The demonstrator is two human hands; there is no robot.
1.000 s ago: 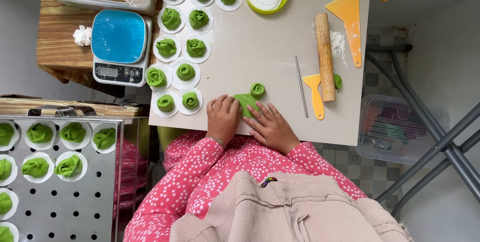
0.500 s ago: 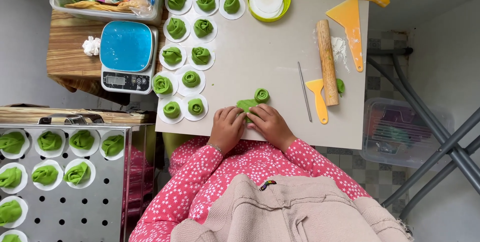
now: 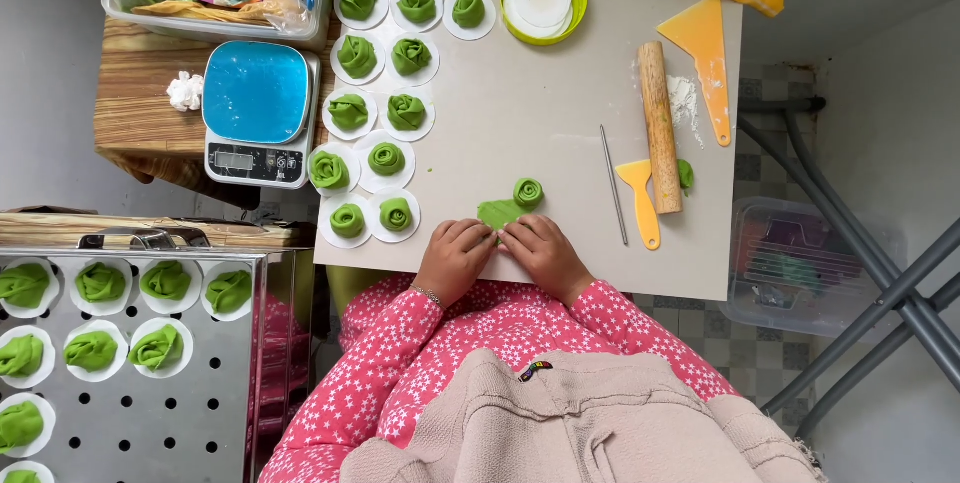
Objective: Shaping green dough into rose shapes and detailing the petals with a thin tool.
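Both hands have drawn closer together since the earlier frame and now meet fingertip to fingertip at the table's (image 3: 560, 143) near edge. Left hand (image 3: 455, 258) and right hand (image 3: 543, 251) press curled fingers down on a flat piece of green dough (image 3: 497, 212), pinching its near edge. A finished green dough roll (image 3: 528, 192) sits just beside it. Rows of dough rosettes on white paper rounds (image 3: 385, 159) lie to the left. A green bowl (image 3: 573, 5) holds white paper rounds. A perforated steel tray (image 3: 130, 413) carries more green pieces.
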